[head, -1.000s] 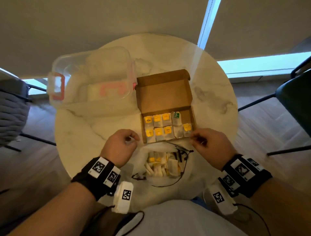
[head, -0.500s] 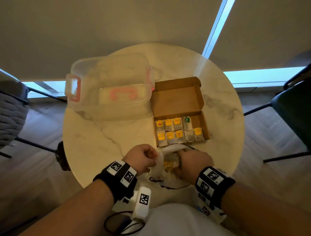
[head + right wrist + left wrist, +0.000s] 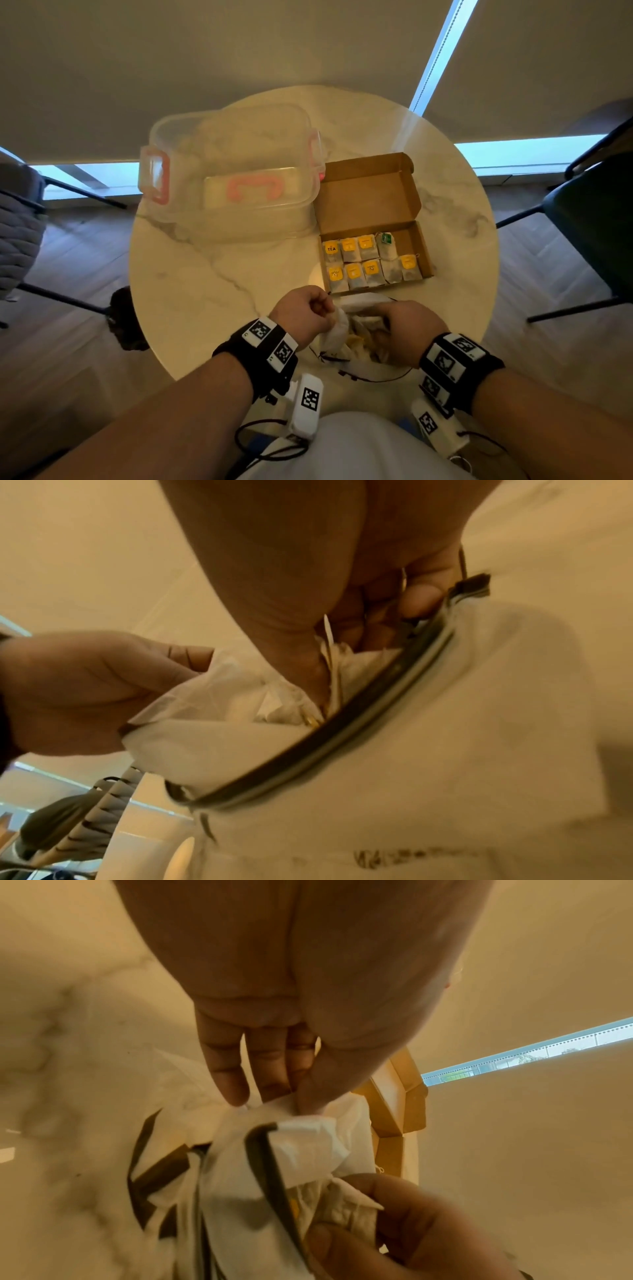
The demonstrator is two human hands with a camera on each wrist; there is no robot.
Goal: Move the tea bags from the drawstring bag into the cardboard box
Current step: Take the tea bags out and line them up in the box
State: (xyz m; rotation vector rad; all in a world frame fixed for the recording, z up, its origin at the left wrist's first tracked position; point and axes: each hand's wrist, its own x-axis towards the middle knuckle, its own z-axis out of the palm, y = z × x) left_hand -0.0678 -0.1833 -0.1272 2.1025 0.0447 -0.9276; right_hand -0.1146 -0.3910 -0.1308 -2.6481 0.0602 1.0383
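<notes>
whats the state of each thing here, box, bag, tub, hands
cardboard box: lid open, two rows of tea bags inside, space free at its right end
drawstring bag: mouth held open, tea bags inside
plastic tub: lid on
left hand: pinches the bag's rim
right hand: fingers inside the bag; its grip is hidden

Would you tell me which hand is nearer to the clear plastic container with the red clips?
Left. The left hand grips the drawstring bag's edge, below the container; the right hand reaches into the bag, farther away to the right.
</notes>
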